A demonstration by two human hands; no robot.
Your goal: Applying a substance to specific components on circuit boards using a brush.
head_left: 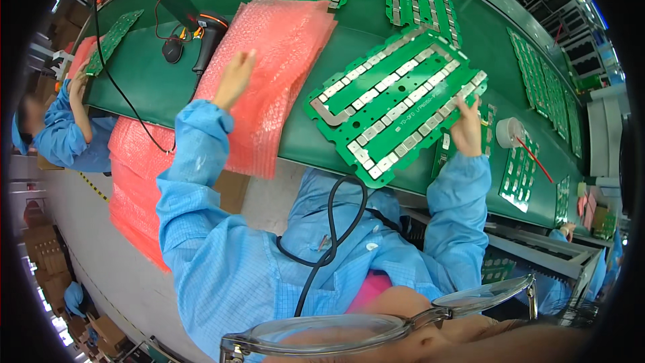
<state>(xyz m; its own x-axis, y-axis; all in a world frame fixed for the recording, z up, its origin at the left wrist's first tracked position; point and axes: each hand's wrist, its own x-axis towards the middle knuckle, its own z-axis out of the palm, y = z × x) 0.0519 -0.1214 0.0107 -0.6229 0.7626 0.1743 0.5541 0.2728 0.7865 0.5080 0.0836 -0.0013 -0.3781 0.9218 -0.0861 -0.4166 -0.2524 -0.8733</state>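
Observation:
A large green circuit board (396, 109) with rows of silver metal pads is tilted above the green table. My right hand (467, 129) grips its right edge, thumb and fingers closed on the rim. On the left, my left hand (235, 81) is over a stack of pink bubble wrap bags (282, 47), fingers loosely bent and a little apart, with nothing visible in them. Whether its fingertips touch the bags is hard to make out. More pink bubble wrap (138, 181) hangs below the table edge at the left.
A handheld scanner (211, 40) on a cable stands left of the bags. More circuit boards (423, 1) lie at the back and right. A white tape roll (510, 133) is beside my right hand. At far left, a co-worker (67, 121) holds another board (115, 40).

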